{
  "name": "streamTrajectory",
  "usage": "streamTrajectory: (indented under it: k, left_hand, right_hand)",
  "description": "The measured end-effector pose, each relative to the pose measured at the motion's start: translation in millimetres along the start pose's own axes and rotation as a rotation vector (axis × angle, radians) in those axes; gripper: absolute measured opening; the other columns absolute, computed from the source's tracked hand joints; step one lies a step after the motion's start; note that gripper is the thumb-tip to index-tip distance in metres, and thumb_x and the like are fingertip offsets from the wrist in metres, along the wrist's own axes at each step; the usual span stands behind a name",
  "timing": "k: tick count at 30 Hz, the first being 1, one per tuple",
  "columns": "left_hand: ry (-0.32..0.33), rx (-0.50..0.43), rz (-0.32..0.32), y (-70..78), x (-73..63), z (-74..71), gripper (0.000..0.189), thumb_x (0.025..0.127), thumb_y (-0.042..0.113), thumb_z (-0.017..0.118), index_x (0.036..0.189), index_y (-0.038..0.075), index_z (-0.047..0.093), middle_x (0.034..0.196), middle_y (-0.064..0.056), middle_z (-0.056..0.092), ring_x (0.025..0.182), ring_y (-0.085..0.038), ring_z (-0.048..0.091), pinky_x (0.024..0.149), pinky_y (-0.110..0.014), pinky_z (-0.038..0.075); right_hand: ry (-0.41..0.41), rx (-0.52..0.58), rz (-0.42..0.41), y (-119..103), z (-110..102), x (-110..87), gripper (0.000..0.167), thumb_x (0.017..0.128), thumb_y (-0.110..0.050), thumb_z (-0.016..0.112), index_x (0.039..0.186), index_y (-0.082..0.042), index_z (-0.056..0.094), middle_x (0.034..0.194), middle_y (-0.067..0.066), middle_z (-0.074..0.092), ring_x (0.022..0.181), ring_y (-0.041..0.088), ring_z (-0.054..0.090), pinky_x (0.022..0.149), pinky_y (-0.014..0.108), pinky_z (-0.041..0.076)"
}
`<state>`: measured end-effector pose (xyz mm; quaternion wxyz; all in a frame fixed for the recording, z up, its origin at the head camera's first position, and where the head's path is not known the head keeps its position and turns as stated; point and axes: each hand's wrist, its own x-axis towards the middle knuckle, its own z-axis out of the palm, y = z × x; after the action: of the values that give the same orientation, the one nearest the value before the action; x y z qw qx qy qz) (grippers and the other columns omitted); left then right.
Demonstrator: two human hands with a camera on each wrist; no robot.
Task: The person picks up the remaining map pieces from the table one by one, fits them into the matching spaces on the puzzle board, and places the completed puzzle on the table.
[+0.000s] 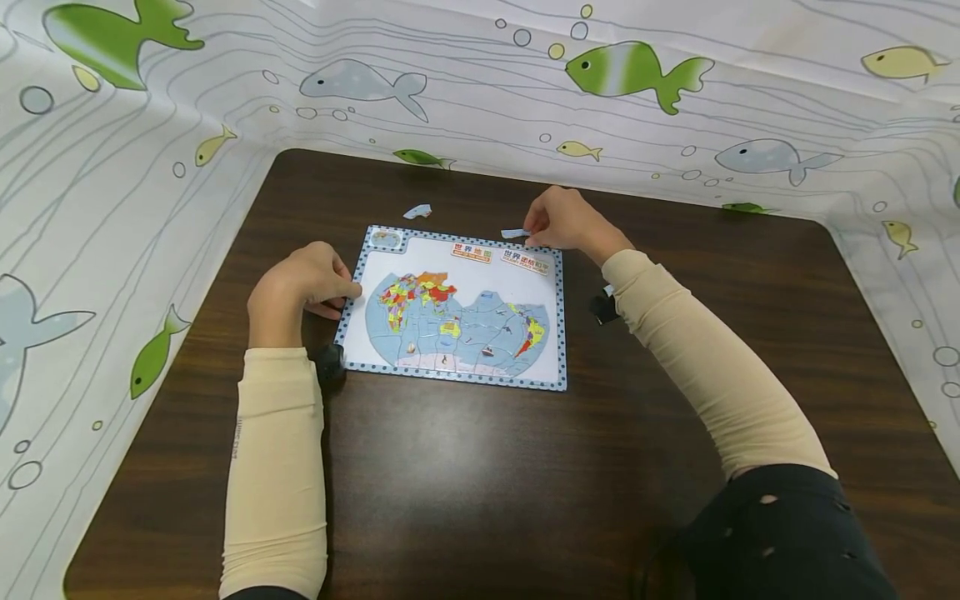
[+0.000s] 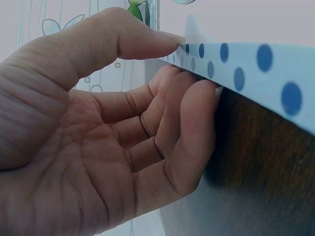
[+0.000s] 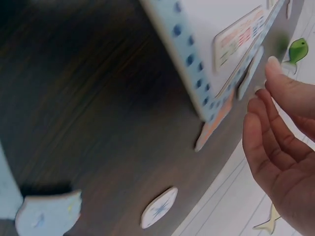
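A world map jigsaw puzzle [image 1: 457,321] lies on the table in a white board with a blue dotted border. At its left edge, my left hand [image 1: 303,283] has the thumb on the border and the curled fingers against the side; the left wrist view shows the thumb tip at the dotted rim [image 2: 238,78]. My right hand [image 1: 562,221] is by the top right corner, beside a pale blue puzzle piece [image 1: 513,234]. In the right wrist view its thumb and fingertips [image 3: 258,93] stand apart, close to a pale blue piece [image 3: 250,73].
Another piece [image 1: 417,212] lies behind the board on the dark table [image 1: 450,483]. An orange piece [image 3: 214,129], a compass-marked piece [image 3: 159,207] and a pale piece [image 3: 49,214] lie near the board's corner. Fish-printed cloth [image 1: 487,83] surrounds the table.
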<state>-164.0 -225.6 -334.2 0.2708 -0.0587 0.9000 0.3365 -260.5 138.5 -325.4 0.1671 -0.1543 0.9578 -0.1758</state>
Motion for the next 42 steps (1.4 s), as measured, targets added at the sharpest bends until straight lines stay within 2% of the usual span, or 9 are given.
streamTrajectory:
  k: [5, 9, 24, 42]
  left_hand:
    - [0.000, -0.001, -0.003, -1.0, 0.2, 0.4, 0.026, 0.101, 0.013, 0.071, 0.113, -0.007, 0.061, 0.101, -0.019, 0.060, 0.083, -0.026, 0.068, 0.073, -0.037, 0.069]
    - [0.001, -0.005, 0.001, -2.4, 1.2, 0.7, 0.025, 0.101, 0.013, 0.071, 0.112, -0.007, 0.061, 0.101, -0.019, 0.060, 0.082, -0.025, 0.067, 0.072, -0.037, 0.068]
    - [0.000, -0.005, -0.006, -2.3, 0.9, 0.1, 0.025, 0.101, 0.013, 0.071, 0.112, -0.007, 0.061, 0.101, -0.019, 0.059, 0.084, -0.026, 0.067, 0.072, -0.036, 0.069]
    - [0.016, -0.032, 0.008, -3.4, 1.9, 1.8, 0.022, 0.099, 0.010, 0.072, 0.108, -0.007, 0.060, 0.101, -0.020, 0.058, 0.085, -0.028, 0.065, 0.072, -0.038, 0.069]
  right_hand:
    - [0.009, -0.045, 0.038, 15.0, -1.5, -0.9, 0.023, 0.098, -0.011, 0.077, 0.118, 0.001, 0.075, 0.123, 0.021, 0.074, 0.108, 0.034, 0.066, 0.103, 0.049, 0.059]
    - [-0.005, -0.044, 0.079, 22.4, -0.6, -1.7, 0.026, 0.099, -0.011, 0.077, 0.121, 0.002, 0.072, 0.126, 0.023, 0.072, 0.111, 0.035, 0.066, 0.105, 0.051, 0.058]
    - [-0.038, -0.034, 0.136, 22.1, 3.6, 0.3, 0.029, 0.102, -0.011, 0.073, 0.127, 0.003, 0.067, 0.127, 0.022, 0.065, 0.112, 0.035, 0.058, 0.105, 0.050, 0.055]
    - [0.060, -0.021, 0.097, 27.1, 1.6, -1.7, 0.010, 0.100, -0.008, 0.075, 0.106, -0.001, 0.077, 0.110, 0.019, 0.075, 0.096, 0.031, 0.059, 0.087, 0.043, 0.055]
